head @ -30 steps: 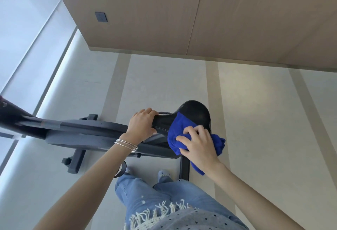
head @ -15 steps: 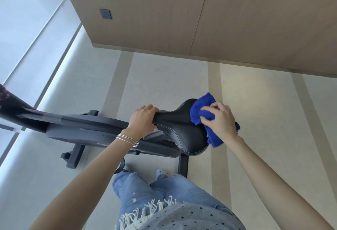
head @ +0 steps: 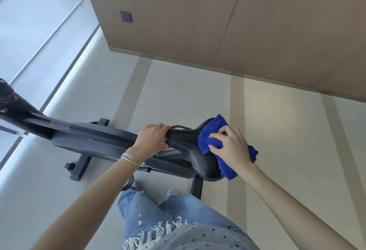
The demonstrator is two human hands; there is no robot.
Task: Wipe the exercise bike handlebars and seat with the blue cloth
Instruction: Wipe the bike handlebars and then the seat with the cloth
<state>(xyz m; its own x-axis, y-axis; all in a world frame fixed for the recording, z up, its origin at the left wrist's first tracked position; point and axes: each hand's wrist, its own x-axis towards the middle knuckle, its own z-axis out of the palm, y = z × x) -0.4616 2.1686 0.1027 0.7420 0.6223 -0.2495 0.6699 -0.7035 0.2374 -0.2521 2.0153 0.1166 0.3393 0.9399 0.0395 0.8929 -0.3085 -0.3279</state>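
Note:
The black bike seat (head: 190, 148) with white stitching sits in the middle of the view, its narrow nose pointing left. My left hand (head: 151, 140) grips that nose, fingers curled over its far edge. The blue cloth (head: 210, 132) lies bunched on the wide rear of the seat and hangs off its right side. My right hand (head: 230, 146) presses the cloth against the seat, fingers curled into the fabric. The bike's dark frame (head: 89, 136) runs left from the seat. The handlebars are out of view.
A wood-panelled wall (head: 198, 21) with a grey socket (head: 126, 16) stands beyond the bike. A bright window strip runs along the left. The bike's foot bar (head: 78, 167) and rear leg (head: 196, 187) rest on pale striped floor. My jeans-clad legs stand just behind the seat.
My right hand has carried the cloth from the seat's near side up to its far rear edge, then back a little onto the top. My left hand has stayed on the nose.

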